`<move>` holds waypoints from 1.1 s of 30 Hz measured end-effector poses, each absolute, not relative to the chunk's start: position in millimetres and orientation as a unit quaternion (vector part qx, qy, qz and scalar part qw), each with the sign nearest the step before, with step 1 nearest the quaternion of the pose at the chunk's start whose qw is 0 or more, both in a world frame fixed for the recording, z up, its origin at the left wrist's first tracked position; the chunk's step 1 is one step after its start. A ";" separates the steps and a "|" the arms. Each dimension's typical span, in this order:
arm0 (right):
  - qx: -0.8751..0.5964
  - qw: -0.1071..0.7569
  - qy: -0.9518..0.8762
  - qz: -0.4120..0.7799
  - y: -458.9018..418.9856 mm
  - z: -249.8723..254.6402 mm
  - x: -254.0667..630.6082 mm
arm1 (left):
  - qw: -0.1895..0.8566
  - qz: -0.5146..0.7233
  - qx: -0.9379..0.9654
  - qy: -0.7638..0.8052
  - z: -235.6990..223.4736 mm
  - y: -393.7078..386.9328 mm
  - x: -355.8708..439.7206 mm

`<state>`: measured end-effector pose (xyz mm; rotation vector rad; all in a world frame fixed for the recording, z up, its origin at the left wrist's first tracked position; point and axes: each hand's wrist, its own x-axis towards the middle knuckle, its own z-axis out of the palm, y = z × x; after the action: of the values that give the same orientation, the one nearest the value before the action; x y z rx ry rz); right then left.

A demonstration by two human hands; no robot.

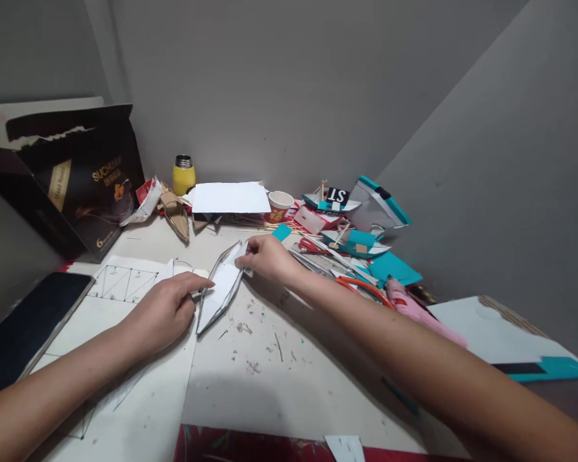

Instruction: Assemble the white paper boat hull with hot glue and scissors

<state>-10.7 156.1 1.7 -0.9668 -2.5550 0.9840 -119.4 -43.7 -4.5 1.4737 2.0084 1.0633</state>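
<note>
A white paper boat [224, 285] with pointed ends and raised sides lies tilted in the middle of the table. My left hand [171, 308] is at its left side. The index finger reaches over the rim onto the inside, the other fingers are curled, and the thumb is mostly hidden. At the far right rim, my right hand [267, 256] pinches the boat's wall between thumb and fingers. Beneath my left forearm spreads a paper sheet with a drawn truss-like pattern [125, 283].
A black phone [38, 321] and a dark box [77, 186] stand left. Behind are a yellow bottle [183, 174], a brown boat [176, 217] and a paper cup [280, 204]. Orange-handled scissors [366, 285], a pink glue gun [419, 311] and teal boats [356, 242] lie right.
</note>
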 end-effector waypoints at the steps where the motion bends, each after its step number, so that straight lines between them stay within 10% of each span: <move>1: -0.331 0.108 -0.884 0.312 155.1 2.1 -11.3 | 0.213 0.378 0.540 0.721 -6.0 -43.4 -119.6; 17: -0.298 0.075 -0.940 0.149 142.6 8.1 -14.8 | 0.264 0.425 0.435 0.749 8.8 -9.3 -135.9; 33: -0.305 0.195 -0.820 0.443 160.8 -6.3 -27.1 | 0.206 0.405 0.460 0.763 -16.4 47.7 -130.7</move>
<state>-27.1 160.8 -6.3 -0.8561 -2.2973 1.2428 -130.7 47.7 -16.4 1.2821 2.1262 1.1292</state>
